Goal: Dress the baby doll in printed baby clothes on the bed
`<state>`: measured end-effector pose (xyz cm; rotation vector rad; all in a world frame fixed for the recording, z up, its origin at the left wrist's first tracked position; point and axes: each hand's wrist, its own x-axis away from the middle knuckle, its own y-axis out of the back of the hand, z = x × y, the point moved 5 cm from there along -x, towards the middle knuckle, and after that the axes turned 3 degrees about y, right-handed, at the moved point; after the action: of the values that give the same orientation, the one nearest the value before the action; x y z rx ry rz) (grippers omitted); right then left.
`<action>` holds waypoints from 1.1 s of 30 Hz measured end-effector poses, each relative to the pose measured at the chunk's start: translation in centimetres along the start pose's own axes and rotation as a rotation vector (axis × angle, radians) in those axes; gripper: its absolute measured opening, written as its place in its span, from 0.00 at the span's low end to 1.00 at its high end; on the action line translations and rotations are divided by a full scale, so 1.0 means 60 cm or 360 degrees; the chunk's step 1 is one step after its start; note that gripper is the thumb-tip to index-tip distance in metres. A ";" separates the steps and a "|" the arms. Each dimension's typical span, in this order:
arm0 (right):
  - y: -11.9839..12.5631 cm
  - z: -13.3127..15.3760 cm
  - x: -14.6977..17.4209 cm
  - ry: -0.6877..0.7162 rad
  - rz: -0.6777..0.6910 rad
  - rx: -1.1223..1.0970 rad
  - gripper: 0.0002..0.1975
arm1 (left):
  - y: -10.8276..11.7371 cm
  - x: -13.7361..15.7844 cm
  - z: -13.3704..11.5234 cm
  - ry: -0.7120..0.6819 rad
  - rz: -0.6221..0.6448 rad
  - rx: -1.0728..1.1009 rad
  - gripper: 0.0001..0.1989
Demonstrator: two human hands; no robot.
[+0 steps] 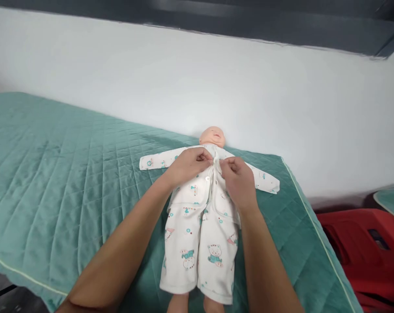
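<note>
A baby doll (212, 136) lies on its back on a green quilted cover, its arms spread wide. It wears a white printed jacket (192, 191) and matching trousers (180, 261). Both of my hands are at the jacket's front opening, just below the doll's neck. My left hand (192, 163) pinches one front edge, fingers pressed together. Opposite it, my right hand (238, 176) pinches the other edge. Lower down, the front hangs apart, and a small button (208, 178) shows there. My fingertips partly hide what lies between them.
The green quilted cover (69, 174) spreads over the bed or table, with a pale piped edge at right. A white wall (151, 78) stands behind the doll's head. At the right is a red plastic object (363, 248), perhaps a stool or chair. A dark band (197, 17) runs above.
</note>
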<state>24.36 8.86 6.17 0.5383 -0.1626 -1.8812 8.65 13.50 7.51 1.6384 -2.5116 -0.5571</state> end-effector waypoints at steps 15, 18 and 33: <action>0.000 0.008 0.072 0.0032 0.0413 0.0426 0.11 | -0.015 0.061 0.008 -0.0255 0.0104 -0.0307 0.06; 0.004 0.000 0.067 -0.0174 0.0492 0.0132 0.14 | -0.017 0.061 0.006 -0.0266 0.0085 -0.0326 0.07; -0.011 -0.001 0.071 -0.0264 0.0506 -0.0606 0.14 | -0.011 0.070 0.018 0.0100 0.0335 0.0473 0.08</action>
<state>22.65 5.21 4.66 0.0880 0.0045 -1.5908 7.18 9.75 5.79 1.4164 -2.7785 -0.1135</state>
